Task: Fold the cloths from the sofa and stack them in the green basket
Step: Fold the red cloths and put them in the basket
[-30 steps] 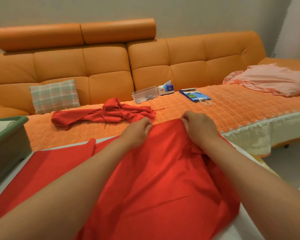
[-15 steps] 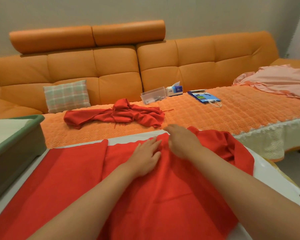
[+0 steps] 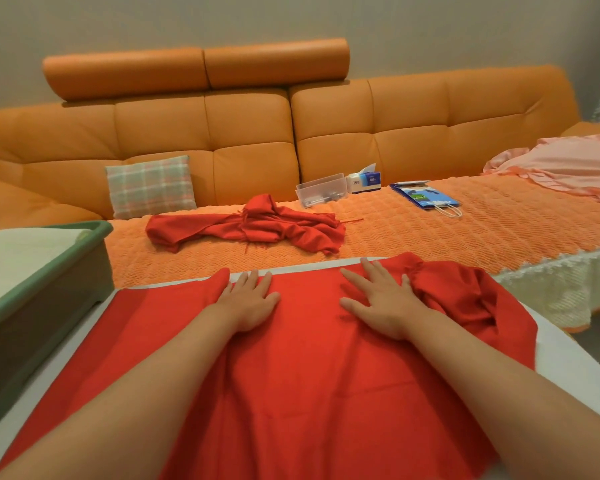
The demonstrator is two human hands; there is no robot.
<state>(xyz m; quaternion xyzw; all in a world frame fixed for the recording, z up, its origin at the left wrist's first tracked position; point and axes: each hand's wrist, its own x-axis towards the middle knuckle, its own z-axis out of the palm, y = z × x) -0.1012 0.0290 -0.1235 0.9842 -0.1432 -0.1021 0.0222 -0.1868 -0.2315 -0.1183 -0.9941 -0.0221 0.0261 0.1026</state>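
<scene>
Head: left hand, right hand press cloth edge.

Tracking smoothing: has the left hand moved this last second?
Yes. The left hand slid left, from below the right end of the crumpled cloth to below its middle.

A flat stretch of the spread red cloth lies open between the left hand and the right hand. Further left of the left hand, passage is bounded by the green basket. Bunched folds are heaped just beside the right hand's outer edge. Ahead of both hands, a crumpled cloth is spread across the sofa seat.
</scene>
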